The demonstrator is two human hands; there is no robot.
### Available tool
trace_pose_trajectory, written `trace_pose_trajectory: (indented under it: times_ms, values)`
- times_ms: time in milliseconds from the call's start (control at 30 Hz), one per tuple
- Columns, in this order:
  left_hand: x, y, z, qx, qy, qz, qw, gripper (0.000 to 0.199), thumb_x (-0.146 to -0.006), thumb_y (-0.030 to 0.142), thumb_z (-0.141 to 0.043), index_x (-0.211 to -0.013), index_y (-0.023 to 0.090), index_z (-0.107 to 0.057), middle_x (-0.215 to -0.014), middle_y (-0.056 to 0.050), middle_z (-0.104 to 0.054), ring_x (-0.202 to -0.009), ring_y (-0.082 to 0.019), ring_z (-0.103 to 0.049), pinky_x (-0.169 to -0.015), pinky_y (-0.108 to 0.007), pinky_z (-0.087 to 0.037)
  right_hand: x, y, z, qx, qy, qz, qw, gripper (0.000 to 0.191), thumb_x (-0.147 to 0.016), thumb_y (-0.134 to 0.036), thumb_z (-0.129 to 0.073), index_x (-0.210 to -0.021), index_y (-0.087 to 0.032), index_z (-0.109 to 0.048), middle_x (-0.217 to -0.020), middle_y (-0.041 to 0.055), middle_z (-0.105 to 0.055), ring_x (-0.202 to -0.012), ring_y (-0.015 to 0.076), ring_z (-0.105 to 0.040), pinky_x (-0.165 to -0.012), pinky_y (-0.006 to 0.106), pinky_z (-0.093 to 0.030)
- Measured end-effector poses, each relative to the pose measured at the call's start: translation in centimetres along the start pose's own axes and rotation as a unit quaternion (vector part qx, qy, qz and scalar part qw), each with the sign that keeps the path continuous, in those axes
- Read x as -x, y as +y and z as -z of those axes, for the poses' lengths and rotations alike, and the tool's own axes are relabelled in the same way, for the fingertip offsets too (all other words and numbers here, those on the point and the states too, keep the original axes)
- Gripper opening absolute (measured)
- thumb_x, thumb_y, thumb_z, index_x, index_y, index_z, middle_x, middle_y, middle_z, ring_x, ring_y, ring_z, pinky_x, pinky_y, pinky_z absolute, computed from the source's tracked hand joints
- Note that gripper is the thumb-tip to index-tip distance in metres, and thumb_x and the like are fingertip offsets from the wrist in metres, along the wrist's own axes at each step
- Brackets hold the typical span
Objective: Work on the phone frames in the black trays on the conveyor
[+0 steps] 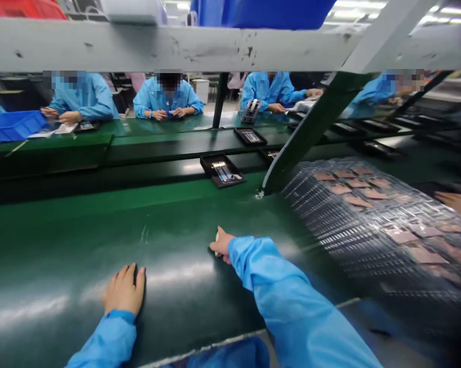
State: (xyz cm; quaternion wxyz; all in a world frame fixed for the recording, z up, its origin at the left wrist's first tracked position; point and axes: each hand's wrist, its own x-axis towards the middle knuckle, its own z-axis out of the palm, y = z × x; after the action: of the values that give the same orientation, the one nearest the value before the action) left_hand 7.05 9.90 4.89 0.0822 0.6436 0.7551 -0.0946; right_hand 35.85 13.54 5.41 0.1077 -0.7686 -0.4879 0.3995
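My left hand [123, 291] lies flat on the green worktop [169, 220], fingers stretched out and nothing under them that I can see. Farther forward and to the right, my right hand [223, 244] is closed around a small whitish object [216, 237]. Only a sliver of that object shows between the fingers, so its kind is hidden. The right hand is at or just above the worktop; I cannot tell whether it touches.
Stacked clear plastic trays [322, 225] with pinkish flat pieces stand at the right. A slanted post [303, 133] rises beside them. Black trays [223, 171] with phone-like parts lie on the line beyond. Co-workers in blue sit opposite; a blue bin [14, 127] is far left.
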Motion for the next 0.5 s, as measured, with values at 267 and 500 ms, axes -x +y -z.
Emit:
trace_pose_trajectory:
  times_ms: [267,500]
  values:
    - [-0.8,-0.4,-0.9,-0.044,-0.013,0.047,0.998,0.057,-0.081,0.052,-0.026,-0.122,0.018,-0.045,-0.126,-0.008,-0.045,-0.117,-0.024,-0.037,-0.097,-0.04,-0.028,-6.5,-1.5,4.1,-0.058,0.081,-0.021,0.995,0.029,-0.081,-0.019,-0.036,-0.101,-0.014,-0.057,-0.088,0.0085,-0.062,-0.082,0.0182,-0.06,-0.074,0.03,-0.047]
    - [0.5,-0.9,-2.0,-0.049,0.047,0.044,0.997,0.055,-0.08,0.049,-0.024,-0.117,0.016,-0.047,-0.121,-0.01,-0.048,-0.115,-0.027,-0.039,-0.096,-0.04,-0.03,-10.2,-1.6,4.5,-0.064,0.268,0.069,0.959,0.043,-0.083,-0.031,-0.043,-0.122,-0.012,-0.044,-0.104,0.0118,-0.058,-0.093,0.0207,-0.054,-0.085,0.035,-0.042]
